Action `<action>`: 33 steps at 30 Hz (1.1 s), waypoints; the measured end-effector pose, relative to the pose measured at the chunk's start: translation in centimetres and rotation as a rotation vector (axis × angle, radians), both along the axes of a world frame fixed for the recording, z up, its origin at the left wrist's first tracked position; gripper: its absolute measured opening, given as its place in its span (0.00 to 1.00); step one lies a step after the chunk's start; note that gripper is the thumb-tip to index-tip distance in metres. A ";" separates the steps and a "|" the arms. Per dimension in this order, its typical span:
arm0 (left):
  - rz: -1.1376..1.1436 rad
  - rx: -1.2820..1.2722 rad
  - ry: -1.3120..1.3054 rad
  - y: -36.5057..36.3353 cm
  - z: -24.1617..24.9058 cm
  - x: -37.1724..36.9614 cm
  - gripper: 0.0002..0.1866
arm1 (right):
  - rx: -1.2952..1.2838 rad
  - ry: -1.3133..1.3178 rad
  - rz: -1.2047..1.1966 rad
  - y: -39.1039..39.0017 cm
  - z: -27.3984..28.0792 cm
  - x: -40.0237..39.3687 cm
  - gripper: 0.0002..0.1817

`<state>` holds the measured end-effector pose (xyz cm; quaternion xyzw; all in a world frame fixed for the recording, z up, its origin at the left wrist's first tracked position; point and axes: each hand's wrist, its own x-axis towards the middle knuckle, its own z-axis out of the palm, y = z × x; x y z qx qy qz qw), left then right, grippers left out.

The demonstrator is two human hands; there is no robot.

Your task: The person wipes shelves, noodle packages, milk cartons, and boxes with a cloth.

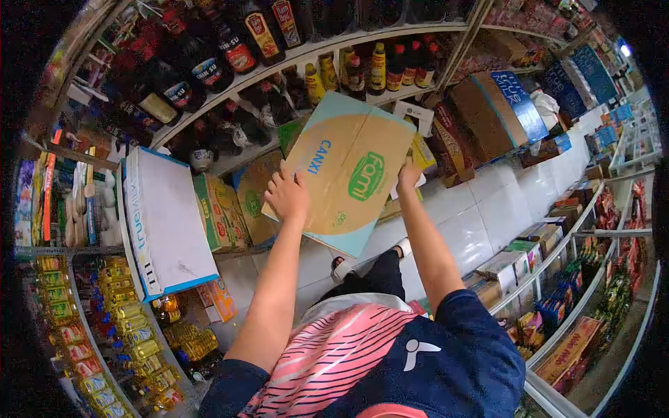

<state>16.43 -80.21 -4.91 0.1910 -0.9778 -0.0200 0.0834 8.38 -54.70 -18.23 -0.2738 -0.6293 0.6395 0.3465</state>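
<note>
A light-blue and tan Fami Canxi carton [341,174] is held at an angle in front of my body, its printed face turned up toward me. My left hand [287,196] grips it at the lower left edge, with fingers spread over the printed face. At the right edge, my right hand [410,175] is closed round the side of the carton. Behind the carton, partly covered by it, are a brown carton [256,198] and a yellow package [423,155].
Shelves of dark sauce bottles [209,70] curve along the back. A white TH true milk carton [171,223] stands at left, above oil bottles [132,327]. Opened cartons [488,111] sit at back right. White floor tiles [453,233] run toward the right-hand racks [557,279].
</note>
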 end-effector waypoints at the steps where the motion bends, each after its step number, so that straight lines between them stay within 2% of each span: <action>1: 0.002 0.002 -0.012 -0.1 -0.1 0.2 0.25 | -0.097 -0.212 0.117 -0.5 1.2 2.1 0.17; 2: -0.004 0.014 -0.015 -0.1 0.2 0.1 0.26 | -0.192 -0.425 0.232 -1.1 2.1 4.0 0.16; 3: -0.007 0.029 -0.021 0.0 0.2 0.0 0.26 | -0.186 -0.441 0.235 -1.5 1.6 5.3 0.16; 5: -0.012 0.020 -0.008 0.0 -0.4 0.1 0.26 | 0.116 -0.615 0.323 -2.4 0.5 8.7 0.16; 6: -0.028 -0.002 0.027 -0.2 -0.6 0.1 0.26 | 0.114 -0.629 0.335 -3.2 0.7 10.8 0.16; 8: -0.002 -0.003 -0.004 -0.4 -0.4 0.1 0.26 | -0.235 -0.457 0.384 -5.2 1.8 14.7 0.18; 9: 0.009 0.012 -0.026 -0.2 -0.5 -0.1 0.26 | -0.236 -0.460 0.389 -5.9 2.7 15.8 0.18; 12: 0.005 0.034 -0.008 -0.3 -0.6 0.0 0.27 | -0.641 -0.620 0.453 -6.8 3.1 18.9 0.16; 13: 0.012 0.039 -0.008 -0.3 -0.5 0.1 0.27 | -0.634 -0.623 0.459 -6.9 2.9 19.7 0.16; 15: 0.014 0.129 -0.061 -0.5 -0.2 -0.1 0.27 | -1.146 -0.625 0.639 -6.7 2.8 21.7 0.19; 17: -0.031 0.177 0.040 -1.5 -2.1 0.3 0.28 | -1.424 -0.726 0.923 -5.5 3.3 23.1 0.21; 18: -0.088 0.211 0.139 -2.2 -2.9 0.0 0.28 | -1.471 -0.749 0.978 -5.8 5.0 23.5 0.18; 19: -0.131 0.377 0.197 -2.7 -2.8 0.6 0.28 | -1.518 -0.776 1.038 -6.3 7.8 23.9 0.15; 20: -0.173 0.534 0.261 -3.2 -2.8 2.1 0.29 | -1.495 -0.728 1.243 -6.6 10.4 23.9 0.15; 21: -0.291 0.751 0.374 -4.0 -5.2 3.3 0.30 | -1.464 -0.676 1.463 -6.9 11.9 23.7 0.16; 22: -0.309 1.222 0.283 -2.2 0.5 7.2 0.29 | -1.354 -0.679 1.386 -7.6 11.0 23.7 0.16; 23: -0.352 1.138 0.311 -1.6 -0.1 9.9 0.29 | -1.248 -0.673 1.324 -8.8 10.1 23.3 0.17; 24: -0.387 1.402 0.139 -0.9 1.0 12.4 0.31 | -1.069 -0.635 1.315 -9.7 12.7 22.4 0.17; 25: -0.512 1.336 0.125 0.0 -0.3 14.4 0.36 | -0.895 -0.584 1.301 -10.5 15.5 21.8 0.17; 26: -0.535 1.300 0.039 1.0 0.0 16.2 0.38 | -0.826 -0.591 1.308 -11.4 15.6 21.4 0.17; 27: -0.601 1.174 0.227 2.1 0.0 17.4 0.38 | -0.755 -0.592 1.303 -12.0 15.5 21.3 0.17; 29: -0.410 1.275 0.347 2.4 1.9 18.2 0.34 | -0.787 -0.627 1.502 -12.8 16.8 20.3 0.18; 31: -0.319 1.250 0.489 1.6 0.5 17.9 0.32 | -0.764 -0.705 1.579 -13.0 17.5 17.8 0.20; 33: -0.241 1.235 0.609 0.6 0.1 17.5 0.31 | -0.449 -0.637 1.756 -13.0 20.3 15.2 0.22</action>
